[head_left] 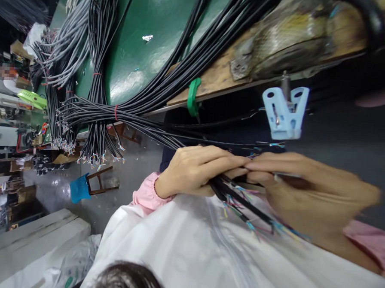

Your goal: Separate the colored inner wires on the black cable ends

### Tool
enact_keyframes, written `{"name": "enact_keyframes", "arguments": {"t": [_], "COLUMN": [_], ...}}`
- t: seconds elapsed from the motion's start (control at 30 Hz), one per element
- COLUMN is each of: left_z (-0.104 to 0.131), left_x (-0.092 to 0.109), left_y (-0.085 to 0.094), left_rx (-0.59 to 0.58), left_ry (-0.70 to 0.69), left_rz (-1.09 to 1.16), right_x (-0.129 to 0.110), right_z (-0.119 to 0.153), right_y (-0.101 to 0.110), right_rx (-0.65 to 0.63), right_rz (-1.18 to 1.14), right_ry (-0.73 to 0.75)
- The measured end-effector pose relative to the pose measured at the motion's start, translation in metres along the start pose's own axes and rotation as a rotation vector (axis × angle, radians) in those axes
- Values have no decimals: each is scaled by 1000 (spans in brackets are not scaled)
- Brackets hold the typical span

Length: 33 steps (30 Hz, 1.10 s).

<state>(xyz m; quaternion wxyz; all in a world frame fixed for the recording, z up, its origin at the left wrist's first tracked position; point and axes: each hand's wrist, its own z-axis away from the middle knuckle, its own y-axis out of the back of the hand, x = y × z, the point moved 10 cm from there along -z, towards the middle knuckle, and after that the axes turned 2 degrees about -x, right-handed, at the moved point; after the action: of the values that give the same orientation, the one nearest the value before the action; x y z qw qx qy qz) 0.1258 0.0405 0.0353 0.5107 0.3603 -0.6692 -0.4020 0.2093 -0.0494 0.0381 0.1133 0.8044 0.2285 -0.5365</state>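
Observation:
My left hand (197,168) is closed around a bunch of thin black cables (228,191) in front of the white apron. Stripped cable ends with fine coloured wires (249,224) fan out below the fingers. Blurred a little by motion, my right hand (306,188) pinches at a cable end, its thumb and fingertips meeting those of my left hand. Coloured wires show just above the pinch; the exact grip point is hidden. From my left hand the cables run back to a long black bundle (143,102) bound with a red tie (116,112).
A light-blue clip (286,112) sticks out from the bench edge, near a green clamp (193,96) and a tape-wrapped object (285,41). More black cable bundles (98,57) and grey cables (68,43) lie on the green table (147,12). A blue stool (80,187) stands on the floor.

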Motion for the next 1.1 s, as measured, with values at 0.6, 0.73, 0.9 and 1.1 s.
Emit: {"name": "enact_keyframes", "arguments": {"t": [0.6, 0.73, 0.9, 1.1], "left_z": [-2, -2, -4, -7], "left_x": [-6, -4, 1, 1], "left_y": [14, 17, 28, 29], "left_rx": [312, 366, 454, 433], "left_ry": [147, 167, 153, 164], "left_rz": [25, -3, -14, -3], "right_x": [18, 17, 23, 40], "right_z": [0, 5, 9, 15], "right_y": [29, 34, 36, 40], "right_rx": [43, 113, 142, 145], "right_rz": [174, 222, 211, 133], "right_ry": [-160, -76, -121, -399]}}
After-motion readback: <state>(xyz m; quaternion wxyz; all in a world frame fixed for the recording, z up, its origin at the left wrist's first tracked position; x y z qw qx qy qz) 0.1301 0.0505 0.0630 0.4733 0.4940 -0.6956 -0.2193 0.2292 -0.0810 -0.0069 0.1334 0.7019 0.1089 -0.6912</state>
